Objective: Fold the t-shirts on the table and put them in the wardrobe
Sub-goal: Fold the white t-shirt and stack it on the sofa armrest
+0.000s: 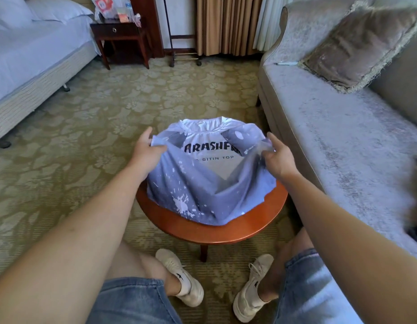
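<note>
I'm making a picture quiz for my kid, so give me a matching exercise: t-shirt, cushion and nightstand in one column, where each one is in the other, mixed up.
Column one:
1. t-shirt
2. cushion
3. nightstand

Column two:
A. beside the bed
B. on the sofa
C. on the table

Pairs: 1-C, 2-B, 3-A.

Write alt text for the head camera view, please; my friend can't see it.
A person's left hand and right hand each pinch a side of a pale blue, paint-splattered t-shirt lying on a small round wooden table. Their white sneakers show below; a grey sofa stands at right, a bed at left.
</note>
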`<state>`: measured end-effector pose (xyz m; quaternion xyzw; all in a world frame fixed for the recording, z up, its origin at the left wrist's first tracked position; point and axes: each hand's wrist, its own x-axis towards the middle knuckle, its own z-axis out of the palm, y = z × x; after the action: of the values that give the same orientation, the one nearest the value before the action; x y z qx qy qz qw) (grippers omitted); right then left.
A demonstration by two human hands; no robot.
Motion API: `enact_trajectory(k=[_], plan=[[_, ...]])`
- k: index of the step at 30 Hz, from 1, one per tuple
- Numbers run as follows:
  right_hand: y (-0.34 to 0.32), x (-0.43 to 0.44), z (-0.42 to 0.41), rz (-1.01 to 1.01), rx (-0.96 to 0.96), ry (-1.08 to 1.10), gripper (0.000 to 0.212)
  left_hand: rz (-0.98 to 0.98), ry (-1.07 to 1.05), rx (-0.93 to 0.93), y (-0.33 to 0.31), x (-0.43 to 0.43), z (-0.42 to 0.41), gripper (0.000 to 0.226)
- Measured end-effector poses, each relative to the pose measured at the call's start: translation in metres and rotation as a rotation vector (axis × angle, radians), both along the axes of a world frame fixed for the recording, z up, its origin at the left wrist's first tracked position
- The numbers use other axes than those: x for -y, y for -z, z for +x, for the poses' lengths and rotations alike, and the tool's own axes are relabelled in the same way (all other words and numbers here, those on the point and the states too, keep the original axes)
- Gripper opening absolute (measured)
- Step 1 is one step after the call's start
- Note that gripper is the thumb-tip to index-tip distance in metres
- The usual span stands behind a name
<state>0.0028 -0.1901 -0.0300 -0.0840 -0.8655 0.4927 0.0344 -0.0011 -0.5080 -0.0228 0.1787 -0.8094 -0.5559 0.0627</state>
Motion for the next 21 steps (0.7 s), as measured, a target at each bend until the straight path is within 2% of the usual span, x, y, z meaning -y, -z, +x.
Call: enact_trajectory(k=[2, 6, 9, 12, 14, 17, 21], plan=[[0.014, -0.008, -0.016, 0.075, 0.101, -0.065, 0.07, -0.087, 0.092, 0.122, 0.016, 0.005, -0.004, 0.081], [0.061, -0.029, -0.021, 0.266, 0.261, -0.057, 0.063, -0.409, 0.134, 0.397, 0.067, 0.021, 0.009, 0.082], [0.08, -0.032, -0.022, 0.376, 0.272, -0.019, 0.062, -0.557, 0.092, 0.395, 0.086, 0.023, 0.014, 0.084], [0.083, -0.028, -0.03, 0.399, 0.205, 0.034, 0.054, -0.593, 0.009, 0.406, 0.091, 0.021, 0.016, 0.087], [0.083, -0.025, -0.033, 0.376, 0.242, 0.063, 0.059, -0.592, 0.008, 0.434, 0.091, 0.021, 0.019, 0.085], [0.082, -0.028, -0.037, 0.268, 0.337, 0.145, 0.061, -0.532, 0.022, 0.424, 0.086, 0.023, 0.024, 0.075], [0.081, -0.037, -0.035, 0.156, 0.355, 0.183, 0.053, -0.402, 0.001, 0.416, 0.079, 0.029, 0.027, 0.073]])
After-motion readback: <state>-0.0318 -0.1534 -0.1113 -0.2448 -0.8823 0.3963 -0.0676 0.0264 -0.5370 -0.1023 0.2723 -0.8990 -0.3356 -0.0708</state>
